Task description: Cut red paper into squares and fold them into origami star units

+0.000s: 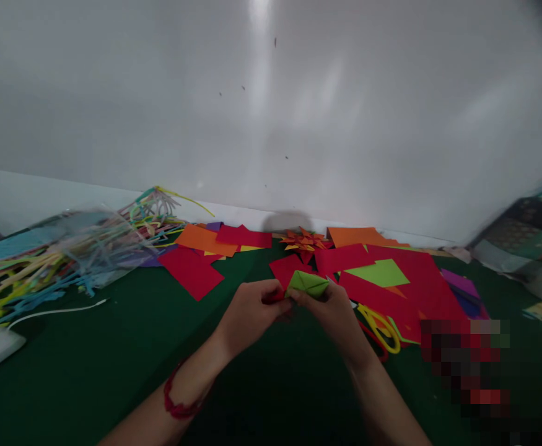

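Since it's just folded paper, the green piece (308, 282) is probably next to weightless, springy at the creases and easy to crumple, so I'd pinch it lightly along the folded edges. My right hand (338, 310) has it nipped, thumb across the front; my left hand (252, 310) is closed on its left corner, fingertips behind hidden. So it's right between both hands. Just beyond them there's a spiky orange paper flower (302, 240), plus yellow scissor handles (396, 339) beside my right wrist.
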The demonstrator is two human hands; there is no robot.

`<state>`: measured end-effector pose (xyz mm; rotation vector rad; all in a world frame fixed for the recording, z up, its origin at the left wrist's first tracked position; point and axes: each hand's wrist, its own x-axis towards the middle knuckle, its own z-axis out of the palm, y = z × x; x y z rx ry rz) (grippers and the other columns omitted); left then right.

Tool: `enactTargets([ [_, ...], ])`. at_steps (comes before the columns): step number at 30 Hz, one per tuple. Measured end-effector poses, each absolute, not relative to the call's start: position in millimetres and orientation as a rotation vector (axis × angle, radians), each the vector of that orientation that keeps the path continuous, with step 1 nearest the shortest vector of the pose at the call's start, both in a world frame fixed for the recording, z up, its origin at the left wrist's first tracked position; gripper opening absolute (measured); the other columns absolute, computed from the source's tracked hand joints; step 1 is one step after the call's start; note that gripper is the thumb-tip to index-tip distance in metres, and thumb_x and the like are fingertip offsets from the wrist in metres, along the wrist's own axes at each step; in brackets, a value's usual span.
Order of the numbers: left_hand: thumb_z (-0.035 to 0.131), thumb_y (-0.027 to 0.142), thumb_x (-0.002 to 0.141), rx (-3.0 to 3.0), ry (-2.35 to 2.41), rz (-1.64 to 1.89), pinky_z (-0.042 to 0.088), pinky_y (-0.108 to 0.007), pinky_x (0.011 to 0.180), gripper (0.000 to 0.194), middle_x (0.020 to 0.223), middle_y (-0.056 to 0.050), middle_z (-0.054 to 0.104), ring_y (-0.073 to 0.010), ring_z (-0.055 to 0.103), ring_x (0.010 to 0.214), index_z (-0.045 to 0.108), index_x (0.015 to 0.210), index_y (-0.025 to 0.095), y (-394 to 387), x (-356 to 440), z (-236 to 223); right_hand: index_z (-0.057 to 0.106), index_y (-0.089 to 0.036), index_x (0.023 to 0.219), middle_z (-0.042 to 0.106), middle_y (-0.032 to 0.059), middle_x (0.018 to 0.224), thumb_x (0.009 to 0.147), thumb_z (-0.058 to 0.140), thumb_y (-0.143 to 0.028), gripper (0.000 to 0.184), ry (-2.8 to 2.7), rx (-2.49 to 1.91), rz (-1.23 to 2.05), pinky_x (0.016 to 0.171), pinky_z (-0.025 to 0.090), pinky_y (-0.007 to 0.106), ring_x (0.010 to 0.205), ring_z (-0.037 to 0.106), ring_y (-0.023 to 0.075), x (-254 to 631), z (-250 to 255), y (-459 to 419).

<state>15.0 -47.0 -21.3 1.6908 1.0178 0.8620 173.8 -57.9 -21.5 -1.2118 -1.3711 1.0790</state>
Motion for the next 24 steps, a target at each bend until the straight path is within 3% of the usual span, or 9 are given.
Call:
enactTargets([
  [4,0.051,0.028,0.081,1.941,1.091,0.931,0.044,-0.025,0.062,0.012,0.075,0.001,0.066,-0.0157,0.061,0.070,0.061,0.080,0.020,-50,18,-19,0.069,-0.019,0.079,0.070,0.0011,0.076,0.067,0.069,-0.037,0.022,-1.395,-1.172,1.154,0.069,0.049,0.031,0.076,0.064,0.0210,178,-19,-58],
  [8,0.051,0.021,0.082,2.097,1.181,1.035,0.043,-0.027,0.073,0.020,0.095,-0.001,0.066,-0.0170,0.061,0.083,0.059,0.100,0.024,-53,20,-21,0.070,-0.018,0.084,0.071,0.0028,0.082,0.067,0.068,-0.039,0.027,-1.373,-1.195,1.071,0.071,0.049,0.032,0.082,0.063,0.0232,179,-23,-53],
  [16,0.044,0.024,0.086,2.089,1.267,0.977,0.041,-0.024,0.064,0.017,0.082,0.001,0.067,-0.0152,0.061,0.073,0.061,0.089,0.022,-50,17,-21,0.070,-0.018,0.077,0.069,-0.0008,0.072,0.066,0.069,-0.038,0.023,-1.413,-1.250,0.997,0.061,0.046,0.026,0.072,0.063,0.0199,181,-29,-48],
  [24,0.043,0.025,0.087,2.087,1.304,0.998,0.035,-0.022,0.056,0.018,0.067,0.002,0.061,-0.0115,0.053,0.059,0.057,0.077,0.019,-50,19,-23,0.069,-0.017,0.079,0.069,0.0009,0.075,0.066,0.068,-0.038,0.025,-1.438,-1.203,1.036,0.062,0.047,0.027,0.073,0.062,0.0204,184,-27,-49],
])
